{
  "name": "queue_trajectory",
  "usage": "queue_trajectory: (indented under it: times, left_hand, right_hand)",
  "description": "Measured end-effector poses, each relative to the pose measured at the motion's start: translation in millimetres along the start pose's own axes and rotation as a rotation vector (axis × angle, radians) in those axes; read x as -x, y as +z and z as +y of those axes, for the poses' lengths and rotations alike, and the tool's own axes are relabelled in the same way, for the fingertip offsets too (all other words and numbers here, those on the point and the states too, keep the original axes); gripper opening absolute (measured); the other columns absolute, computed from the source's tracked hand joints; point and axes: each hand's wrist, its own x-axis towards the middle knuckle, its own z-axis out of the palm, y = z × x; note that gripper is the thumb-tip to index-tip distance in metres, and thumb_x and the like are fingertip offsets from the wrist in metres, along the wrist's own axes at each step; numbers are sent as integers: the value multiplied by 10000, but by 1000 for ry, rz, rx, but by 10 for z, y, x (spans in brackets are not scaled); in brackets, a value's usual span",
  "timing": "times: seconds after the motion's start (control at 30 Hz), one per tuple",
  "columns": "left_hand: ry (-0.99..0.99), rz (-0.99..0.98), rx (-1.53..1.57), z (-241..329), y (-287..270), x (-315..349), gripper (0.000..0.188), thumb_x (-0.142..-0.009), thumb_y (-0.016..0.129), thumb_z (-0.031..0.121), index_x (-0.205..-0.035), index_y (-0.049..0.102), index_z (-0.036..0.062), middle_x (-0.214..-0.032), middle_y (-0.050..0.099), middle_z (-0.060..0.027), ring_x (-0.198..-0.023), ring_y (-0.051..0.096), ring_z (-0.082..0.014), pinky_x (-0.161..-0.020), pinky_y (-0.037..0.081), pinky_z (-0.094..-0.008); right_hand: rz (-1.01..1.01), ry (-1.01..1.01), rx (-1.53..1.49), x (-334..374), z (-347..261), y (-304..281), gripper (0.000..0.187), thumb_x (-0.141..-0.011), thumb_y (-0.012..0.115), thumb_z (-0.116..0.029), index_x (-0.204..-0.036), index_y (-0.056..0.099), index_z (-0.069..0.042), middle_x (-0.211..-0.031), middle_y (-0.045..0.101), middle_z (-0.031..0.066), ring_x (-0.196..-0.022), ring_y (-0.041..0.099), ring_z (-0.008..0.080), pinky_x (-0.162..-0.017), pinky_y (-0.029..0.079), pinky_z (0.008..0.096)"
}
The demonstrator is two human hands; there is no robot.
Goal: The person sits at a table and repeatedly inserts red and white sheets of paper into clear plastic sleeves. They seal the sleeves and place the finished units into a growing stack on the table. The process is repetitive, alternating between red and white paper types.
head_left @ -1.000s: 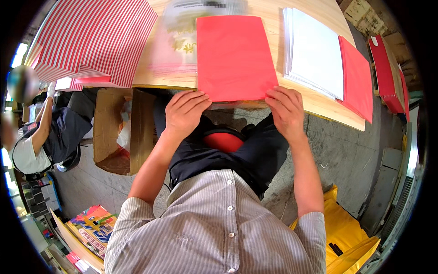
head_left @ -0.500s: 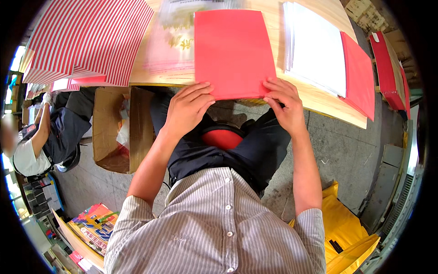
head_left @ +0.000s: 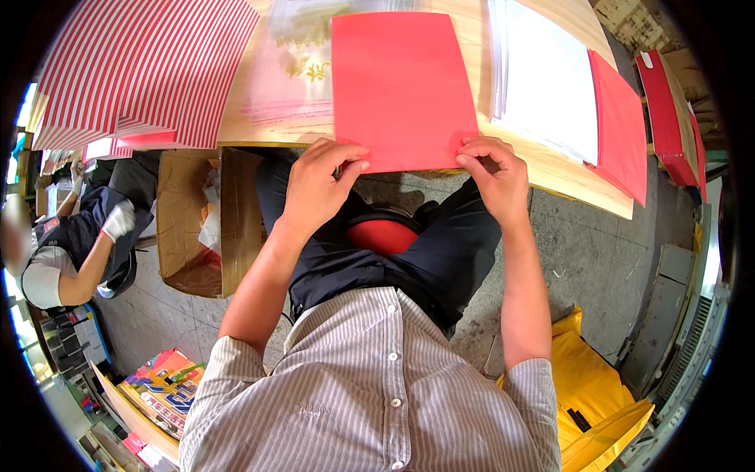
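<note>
Left hand (head_left: 318, 185) and right hand (head_left: 491, 169) pinch the near corners of a red sheet (head_left: 401, 86) on the wooden desk (head_left: 566, 169), between red-striped bags (head_left: 149, 67) and a white stack (head_left: 546, 75).

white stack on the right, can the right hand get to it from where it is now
Probably yes. The right hand pinches the red sheet's near corner, and the white stack lies just beyond on the table, nothing between. It would have to release the sheet.
</note>
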Motion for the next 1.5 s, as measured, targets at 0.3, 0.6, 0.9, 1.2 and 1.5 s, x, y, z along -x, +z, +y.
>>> queue_trajectory:
  times: [0.3, 0.6, 0.9, 1.2, 1.5]
  left_hand:
    - [-295, 67, 207, -9, 29, 55, 200, -855, 722, 33, -1054, 723, 23, -921, 742, -117, -780, 709, -159, -718, 546, -282]
    - [-379, 37, 341, -127, -36, 97, 240, -882, 688, -20, -1122, 686, -23, -942, 740, -81, -862, 677, -101, -815, 533, -251]
    - [-359, 60, 288, -163, 3, 74, 230, -869, 710, -3, -1098, 689, -17, -914, 728, -64, -822, 664, -84, -762, 526, -237]
    - [-289, 87, 226, -252, -20, 44, 279, -827, 748, -24, -1094, 677, 13, -884, 697, -50, -754, 643, -76, -695, 517, -236]
    - [205, 142, -271, -20, -179, 182, 209, -821, 737, 99, -1024, 700, 67, -1079, 677, -88, -1014, 641, -275, -881, 487, -377]
  right_hand:
    - [121, 24, 114, -37, -26, 79, 128, -800, 787, -69, -846, 702, 15, -988, 663, 102, -923, 623, 234, -719, 523, 313]
    - [68, 43, 68, -73, 12, 26, 125, -820, 770, -62, -866, 699, 30, -1006, 648, 117, -898, 626, 229, -723, 527, 311]
    - [64, 66, 141, -115, -48, 28, 136, -814, 773, -61, -865, 693, 36, -990, 650, 121, -872, 635, 234, -728, 534, 320]
    - [104, 142, 130, -121, -62, 41, 122, -828, 749, -27, -888, 671, 45, -1041, 628, 128, -871, 640, 214, -744, 545, 302]
    - [518, -393, 525, 111, -93, 132, 271, -837, 577, 117, -1066, 662, -1, -1173, 658, 149, -1089, 643, 329, -951, 506, 413]
